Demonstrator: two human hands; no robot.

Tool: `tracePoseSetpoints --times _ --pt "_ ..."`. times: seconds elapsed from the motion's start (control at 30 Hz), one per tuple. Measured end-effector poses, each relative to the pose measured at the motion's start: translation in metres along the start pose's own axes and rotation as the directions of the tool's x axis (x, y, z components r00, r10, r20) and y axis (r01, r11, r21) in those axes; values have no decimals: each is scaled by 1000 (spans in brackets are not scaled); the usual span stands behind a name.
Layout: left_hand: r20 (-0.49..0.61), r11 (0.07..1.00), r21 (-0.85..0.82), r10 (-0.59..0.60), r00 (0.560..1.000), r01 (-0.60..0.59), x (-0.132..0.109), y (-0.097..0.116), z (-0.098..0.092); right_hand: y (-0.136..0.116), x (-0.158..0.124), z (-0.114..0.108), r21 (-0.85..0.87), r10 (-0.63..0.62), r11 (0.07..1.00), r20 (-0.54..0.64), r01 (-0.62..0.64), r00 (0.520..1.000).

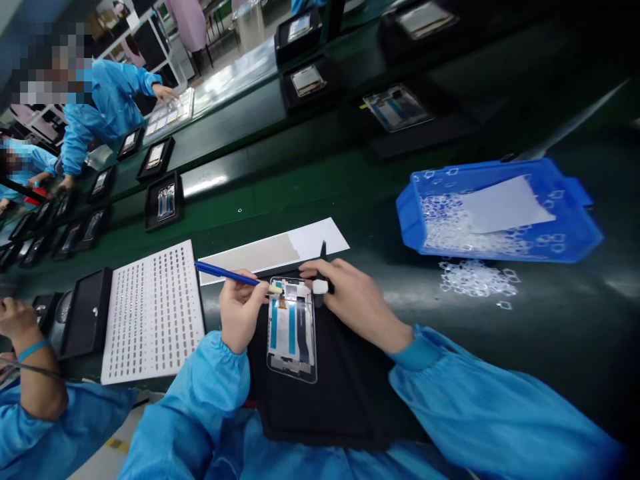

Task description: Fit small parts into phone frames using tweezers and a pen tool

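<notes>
My left hand (241, 312) is closed around a blue pen-like stick (220, 270), its pale yellow tip at the upper part of a phone frame (285, 327). The frame has blue strips and a dark ribbon, and lies on a black tray (330, 400) in front of me. My right hand (350, 293) is closed at the frame's upper right corner. A dark pointed tool (323, 251) juts up from its fingers; its kind is not clear. Beneath those fingers is a small white block (319, 287) with a dark part, partly hidden by the hand.
A white board of small parts (155, 313) lies left, a white strip (320, 239) beyond the tray. To the right stand a blue bin (500, 250) and a pile of clear rings (475, 279). Black trays line the green bench. A co-worker's arm (37, 373) is at left.
</notes>
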State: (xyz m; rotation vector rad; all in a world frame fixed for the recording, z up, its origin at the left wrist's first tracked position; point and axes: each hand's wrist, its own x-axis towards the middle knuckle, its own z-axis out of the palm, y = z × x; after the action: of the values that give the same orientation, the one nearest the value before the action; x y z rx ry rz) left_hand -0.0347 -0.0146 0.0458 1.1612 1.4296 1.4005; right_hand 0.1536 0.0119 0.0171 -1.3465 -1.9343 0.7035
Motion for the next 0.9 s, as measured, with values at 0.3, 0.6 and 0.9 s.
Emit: tracePoseSetpoints --times 0.3,0.6,0.9 --pt "121 984 174 12 993 -33 -16 -7 -7 -5 -14 14 96 -27 995 108 17 994" --pt "321 791 504 202 926 -347 -19 -21 -8 -3 -18 16 192 -62 981 111 40 992" --pt "385 709 569 219 897 -417 -15 -16 -4 -1 -19 19 164 -44 986 121 24 992"
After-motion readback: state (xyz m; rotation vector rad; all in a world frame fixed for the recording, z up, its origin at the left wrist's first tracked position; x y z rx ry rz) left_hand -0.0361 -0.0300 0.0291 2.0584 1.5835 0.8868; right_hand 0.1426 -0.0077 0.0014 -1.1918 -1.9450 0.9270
